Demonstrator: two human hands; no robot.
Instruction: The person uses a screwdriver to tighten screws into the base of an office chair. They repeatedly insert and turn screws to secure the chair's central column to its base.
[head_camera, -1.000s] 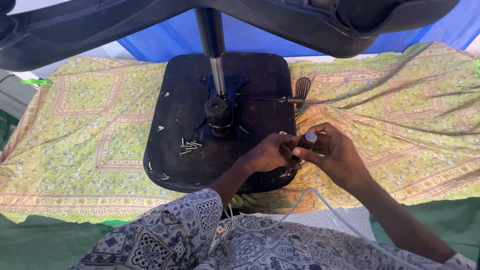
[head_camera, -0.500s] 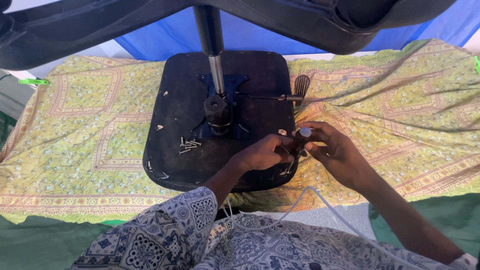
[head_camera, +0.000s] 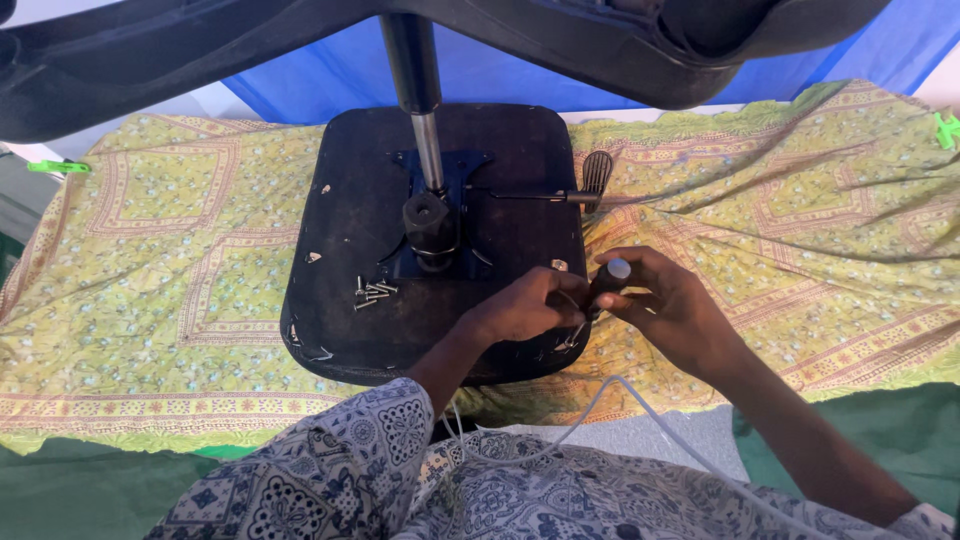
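— What's in the right hand (head_camera: 672, 305)?
— A screwdriver (head_camera: 603, 290), grip clenched round its handle, tip down at the near right corner of the upturned chair seat (head_camera: 350, 240).
— And the left hand (head_camera: 525, 305)?
— Fingers pinched at the tip; loose screws (head_camera: 370, 292) lie near the gas cylinder (head_camera: 428, 150).

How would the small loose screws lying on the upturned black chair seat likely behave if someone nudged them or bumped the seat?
The screws look small and metallic, so probably light, stiff and easily scattered. They lie loose in a little heap on the chair seat, so a bump might roll them toward its edge. The patterned cloth below could hide fallen ones.
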